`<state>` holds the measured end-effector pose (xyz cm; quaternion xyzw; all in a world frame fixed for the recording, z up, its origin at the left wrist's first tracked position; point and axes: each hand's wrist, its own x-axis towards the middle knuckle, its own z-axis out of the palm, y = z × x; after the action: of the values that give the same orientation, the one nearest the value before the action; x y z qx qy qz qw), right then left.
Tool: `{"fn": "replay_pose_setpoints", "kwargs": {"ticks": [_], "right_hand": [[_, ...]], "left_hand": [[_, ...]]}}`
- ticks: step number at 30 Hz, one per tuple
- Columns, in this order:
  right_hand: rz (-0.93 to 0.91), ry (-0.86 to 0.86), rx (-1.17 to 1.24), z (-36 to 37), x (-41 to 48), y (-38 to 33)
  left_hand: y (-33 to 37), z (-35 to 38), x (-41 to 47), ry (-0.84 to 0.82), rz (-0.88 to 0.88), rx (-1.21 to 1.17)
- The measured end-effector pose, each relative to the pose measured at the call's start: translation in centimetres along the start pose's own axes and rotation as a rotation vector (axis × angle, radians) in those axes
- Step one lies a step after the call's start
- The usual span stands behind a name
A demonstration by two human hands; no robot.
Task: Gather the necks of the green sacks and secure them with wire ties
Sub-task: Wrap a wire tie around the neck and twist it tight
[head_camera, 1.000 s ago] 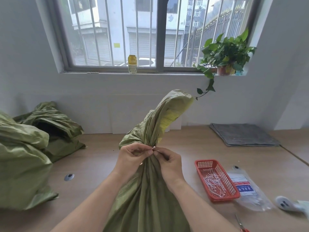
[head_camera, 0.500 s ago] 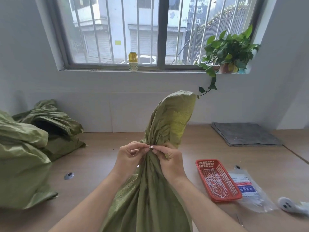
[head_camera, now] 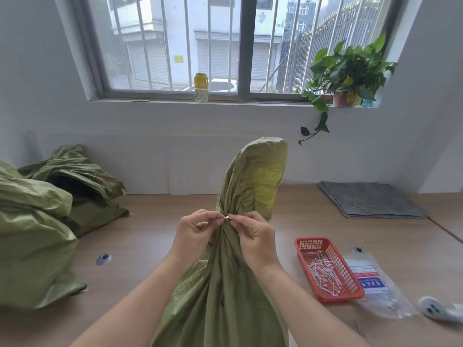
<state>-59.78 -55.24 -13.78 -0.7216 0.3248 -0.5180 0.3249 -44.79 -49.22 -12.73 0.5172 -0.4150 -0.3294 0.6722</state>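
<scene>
Both hands are pinching a white wire tie (head_camera: 226, 218) at the gathered neck of the green sack (head_camera: 225, 284). The left hand (head_camera: 194, 232) and right hand (head_camera: 258, 236) are curling fingertips around its ends.

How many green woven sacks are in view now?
3: a green woven sack at centre, neck pinched by the left hand and right hand; a bulging sack at far left; a crumpled sack behind it by the wall. More may be hidden.

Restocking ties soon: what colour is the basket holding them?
Red, with mesh walls; the basket shows best in the head view.
</scene>
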Motion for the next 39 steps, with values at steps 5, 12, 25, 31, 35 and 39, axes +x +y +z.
{"fn": "replay_pose_setpoints", "kwargs": {"ticks": [5, 12, 25, 31, 35, 39], "right_hand": [[-0.005, -0.006, -0.030, -0.03, 0.07, 0.05], [-0.008, -0.022, -0.044, -0.15, -0.03, -0.09], [0.014, -0.030, -0.043, -0.61, -0.16, -0.21], [0.004, -0.040, -0.059, -0.83, -0.33, -0.34], [0.012, -0.027, -0.064, -0.79, -0.47, -0.36], [0.015, -0.025, -0.062, -0.70, -0.67, -0.44]], "left_hand": [[0.01, 0.20, -0.14, 0.004, 0.002, 0.015], [-0.29, 0.05, -0.01, -0.007, 0.071, 0.106], [-0.36, 0.32, -0.29, 0.028, 0.035, 0.096], [-0.25, 0.72, -0.70, 0.064, -0.032, -0.006], [-0.18, 0.68, -0.68, 0.040, -0.006, 0.029], [-0.20, 0.52, -0.82, 0.027, 0.009, 0.040]]}}
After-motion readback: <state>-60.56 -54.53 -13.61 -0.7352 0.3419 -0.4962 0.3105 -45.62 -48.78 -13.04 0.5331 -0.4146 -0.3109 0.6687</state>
